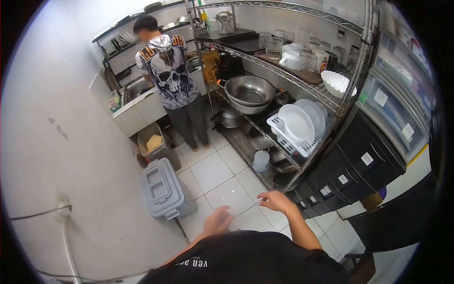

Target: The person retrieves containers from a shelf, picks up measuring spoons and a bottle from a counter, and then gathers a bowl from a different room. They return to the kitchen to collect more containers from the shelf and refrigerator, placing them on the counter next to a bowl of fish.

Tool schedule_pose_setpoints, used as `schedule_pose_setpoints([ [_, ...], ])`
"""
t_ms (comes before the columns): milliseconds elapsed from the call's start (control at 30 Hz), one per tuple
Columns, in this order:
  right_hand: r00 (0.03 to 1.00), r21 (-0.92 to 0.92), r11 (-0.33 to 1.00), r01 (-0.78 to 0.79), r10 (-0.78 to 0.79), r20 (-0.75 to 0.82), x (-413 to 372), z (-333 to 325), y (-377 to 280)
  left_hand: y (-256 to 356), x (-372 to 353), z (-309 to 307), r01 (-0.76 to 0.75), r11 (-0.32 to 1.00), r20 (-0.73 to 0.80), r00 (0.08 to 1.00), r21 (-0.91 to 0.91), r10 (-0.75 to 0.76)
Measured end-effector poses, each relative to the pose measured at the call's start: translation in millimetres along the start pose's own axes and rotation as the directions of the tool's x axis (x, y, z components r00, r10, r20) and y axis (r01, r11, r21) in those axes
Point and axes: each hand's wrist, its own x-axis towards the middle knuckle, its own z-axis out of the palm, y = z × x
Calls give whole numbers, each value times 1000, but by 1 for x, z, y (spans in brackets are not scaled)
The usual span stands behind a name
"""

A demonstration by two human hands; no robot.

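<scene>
My left hand hangs in the air in front of my dark shirt, fingers loosely bent and a little apart, with nothing seen in it. To its right is my right hand, its thumb apart from its half-curled fingers, also with no object visible. Neither touches anything. Nearest the left hand stands a grey lidded bin on the tiled floor. Closest to the right hand is the lower end of a wire shelving rack, where a whitish container and metal pans sit.
A person in a skull-print top stands at the sink, facing away. The rack holds metal basins, a dish rack with white plates, and glassware. Black drawers stand right; an open bin stands beyond the lidded one.
</scene>
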Motion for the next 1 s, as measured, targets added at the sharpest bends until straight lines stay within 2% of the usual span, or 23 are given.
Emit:
schedule_pose_setpoints([
  [67,993,-6,993,-115,115,-24,-3,-13,3,0,21,-2,46,998,164,985,50,-54],
  [200,984,-50,985,-166,162,-74,-10,-27,8,3,54,-7,0,1000,212,977,-9,2],
  [233,980,-49,982,-185,181,-77,-8,-32,6,-1,62,-10,-86,995,203,975,-47,94],
  [267,960,-37,959,-279,279,-20,-5,-40,2,-5,71,-13,-173,981,195,963,-86,187],
  [300,925,-23,925,-378,379,36,-4,-46,-1,-9,79,-17,-174,980,224,955,-102,193],
  [367,894,-1,896,-445,444,57,5,-49,3,-16,91,-25,-159,982,200,964,-106,177],
  [400,866,0,868,-496,494,78,10,-53,1,-17,97,-28,-202,973,150,965,-109,217],
  [433,836,-3,840,-542,539,101,17,-60,-7,-24,102,-32,-198,973,179,960,-123,218],
  [467,823,8,826,-563,559,103,22,-61,-3,-33,107,-36,-193,977,174,963,-93,207],
  [533,922,-173,906,-386,372,-108,35,-58,9,-48,116,-43,-212,974,142,965,-85,222],
  [567,895,-103,890,-445,436,-94,42,-65,2,-52,119,-48,-201,975,157,964,-92,214],
  [633,866,-116,861,-494,477,-148,52,-79,-16,-60,130,-56,-196,979,172,964,-50,201],
  [667,864,-117,859,-499,482,-147,56,-82,-17,-56,136,-59,-174,979,156,970,-103,189],
  [800,839,-119,836,-536,513,-182,64,-91,-16,-73,157,-71,-199,975,149,966,-98,212],
  [900,811,-119,806,-580,556,-185,69,-93,-22,-81,175,-82,-231,958,122,960,-171,253],
  [1000,730,-53,747,-663,629,-267,74,-104,-32,-92,210,-97,-299,951,81,949,-80,306],
])
